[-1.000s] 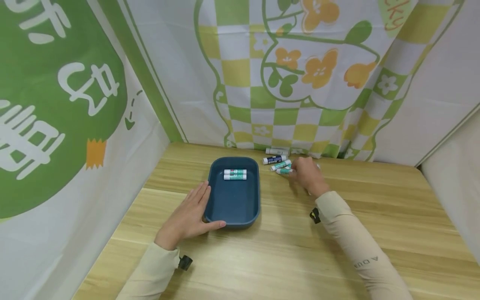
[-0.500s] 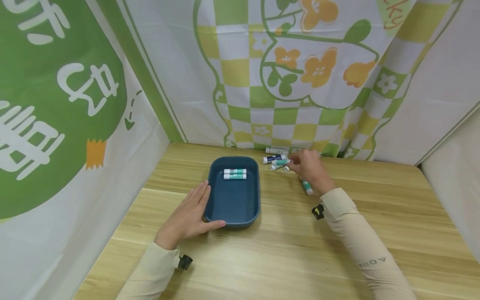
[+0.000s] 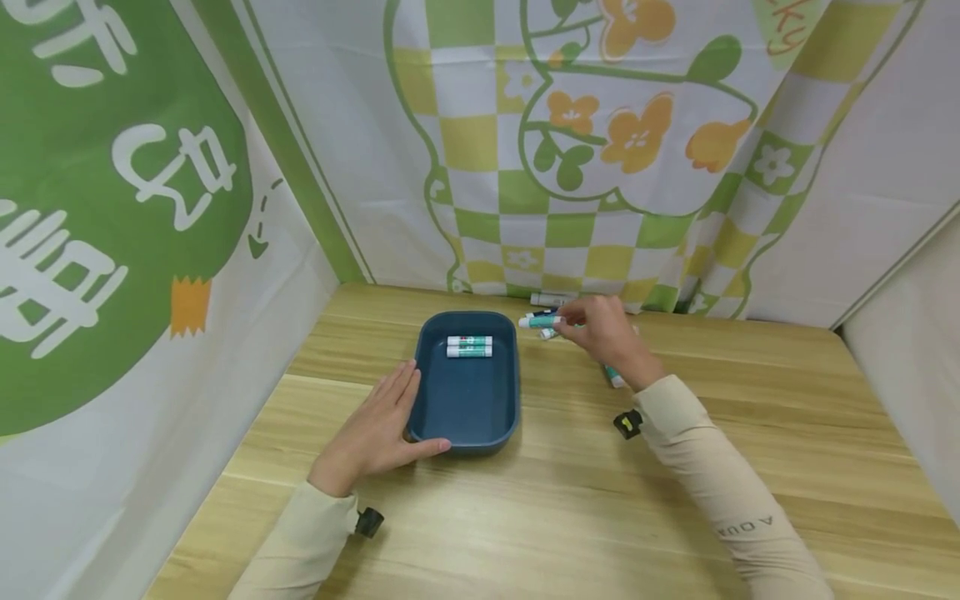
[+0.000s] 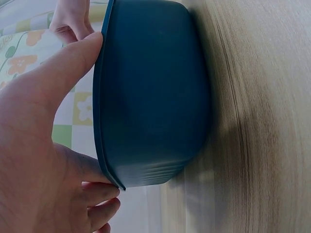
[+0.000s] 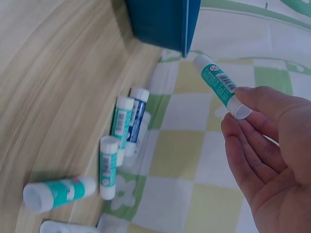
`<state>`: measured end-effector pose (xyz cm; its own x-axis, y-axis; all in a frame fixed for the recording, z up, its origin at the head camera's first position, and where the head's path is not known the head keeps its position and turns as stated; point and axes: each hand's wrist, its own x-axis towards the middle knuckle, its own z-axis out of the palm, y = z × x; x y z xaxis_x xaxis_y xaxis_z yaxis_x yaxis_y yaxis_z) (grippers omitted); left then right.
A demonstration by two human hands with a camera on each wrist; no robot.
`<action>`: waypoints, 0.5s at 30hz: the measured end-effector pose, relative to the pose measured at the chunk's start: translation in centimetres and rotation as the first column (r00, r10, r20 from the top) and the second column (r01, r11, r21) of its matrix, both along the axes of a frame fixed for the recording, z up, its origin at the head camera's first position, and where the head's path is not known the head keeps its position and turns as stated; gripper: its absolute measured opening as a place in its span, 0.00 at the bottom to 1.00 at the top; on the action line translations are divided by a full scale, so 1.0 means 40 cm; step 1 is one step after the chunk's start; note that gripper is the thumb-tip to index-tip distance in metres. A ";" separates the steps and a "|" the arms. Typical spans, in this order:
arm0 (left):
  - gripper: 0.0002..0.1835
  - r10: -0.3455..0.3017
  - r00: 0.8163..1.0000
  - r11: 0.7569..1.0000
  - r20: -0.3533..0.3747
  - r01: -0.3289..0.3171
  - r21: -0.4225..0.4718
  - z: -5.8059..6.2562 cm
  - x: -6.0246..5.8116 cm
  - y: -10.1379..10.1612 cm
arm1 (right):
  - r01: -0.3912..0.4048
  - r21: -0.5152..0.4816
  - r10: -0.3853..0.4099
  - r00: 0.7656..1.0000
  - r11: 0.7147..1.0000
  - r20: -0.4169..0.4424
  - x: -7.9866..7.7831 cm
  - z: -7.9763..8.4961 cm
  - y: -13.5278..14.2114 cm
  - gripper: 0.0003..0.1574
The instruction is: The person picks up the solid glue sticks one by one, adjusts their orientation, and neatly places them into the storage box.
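Teal-labelled tube (image 3: 541, 322) pinched by its end, blue tray (image 3: 467, 408) braced

Your right hand (image 3: 606, 335) grasps the tube, its free end pointing to nine o'clock at the tray's two, likely to keep its barrel clear of your fingers. Your left hand (image 3: 375, 433) has a relaxed grip, straight fingers along the rim at nine, probably stopping slides across the tabletop (image 3: 562, 517). Two paired tubes (image 3: 469, 347) lie toward the tray's twelve, perhaps saving room; loose tubes (image 5: 108, 167) lie within reach, around two to three.
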<state>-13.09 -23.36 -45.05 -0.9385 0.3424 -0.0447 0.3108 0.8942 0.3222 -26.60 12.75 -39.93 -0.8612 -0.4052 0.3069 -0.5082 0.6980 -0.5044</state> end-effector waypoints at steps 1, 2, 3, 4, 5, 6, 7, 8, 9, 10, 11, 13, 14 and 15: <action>0.67 0.001 1.000 1.000 0.003 -0.001 -0.002 0.000 0.000 0.000 | -0.005 0.002 0.005 1.000 1.000 -0.010 0.001 0.001 -0.005 0.11; 0.67 0.000 1.000 1.000 0.005 0.000 0.000 -0.001 0.000 0.001 | -0.010 0.004 0.010 1.000 1.000 -0.015 0.003 0.002 -0.011 0.11; 0.67 0.001 1.000 1.000 0.010 -0.001 0.000 -0.001 0.000 0.001 | -0.016 0.003 0.016 1.000 1.000 -0.019 0.005 0.003 -0.017 0.11; 0.67 0.000 1.000 1.000 0.011 0.000 0.005 -0.001 -0.001 0.001 | -0.017 0.000 0.017 1.000 1.000 -0.016 0.007 0.005 -0.024 0.11; 0.67 0.000 1.000 1.000 0.012 0.000 0.008 -0.001 -0.001 0.001 | -0.019 -0.002 0.019 1.000 1.000 -0.013 0.008 0.007 -0.030 0.11; 0.67 -0.001 1.000 1.000 0.012 0.001 0.012 -0.001 0.000 0.001 | -0.021 -0.006 0.021 1.000 1.000 -0.006 0.010 0.009 -0.037 0.10; 0.67 0.002 1.000 1.000 0.013 -0.002 0.012 -0.001 -0.001 0.001 | -0.022 -0.007 0.022 1.000 1.000 0.002 0.012 0.011 -0.044 0.11; 0.66 0.002 1.000 1.000 0.011 -0.002 0.013 -0.002 -0.001 0.001 | -0.025 -0.005 0.025 1.000 1.000 0.012 0.014 0.013 -0.051 0.11; 0.66 0.003 1.000 1.000 0.010 -0.003 0.011 -0.001 -0.001 0.001 | -0.028 -0.007 0.028 0.999 1.000 0.019 0.015 0.015 -0.058 0.11; 0.66 0.005 1.000 1.000 0.009 -0.005 0.010 -0.001 -0.001 0.001 | -0.034 -0.005 0.034 0.999 0.999 0.021 0.017 0.016 -0.064 0.11; 0.66 0.006 1.000 1.000 0.008 -0.006 0.008 -0.001 -0.001 0.001 | -0.041 0.000 0.041 0.999 0.999 0.020 0.018 0.017 -0.072 0.12; 0.66 0.008 1.000 1.000 0.008 -0.008 0.007 -0.001 -0.001 0.001 | -0.058 0.006 0.058 0.998 0.998 0.011 0.020 0.016 -0.086 0.12; 0.66 0.009 1.000 1.000 0.010 -0.009 0.006 -0.002 -0.001 0.001 | -0.070 0.010 0.070 0.998 0.998 0.004 0.020 0.014 -0.092 0.11; 0.67 0.008 1.000 1.000 0.012 -0.008 0.006 -0.002 -0.001 0.001 | -0.080 0.006 0.080 0.997 0.997 0.002 0.022 0.013 -0.099 0.11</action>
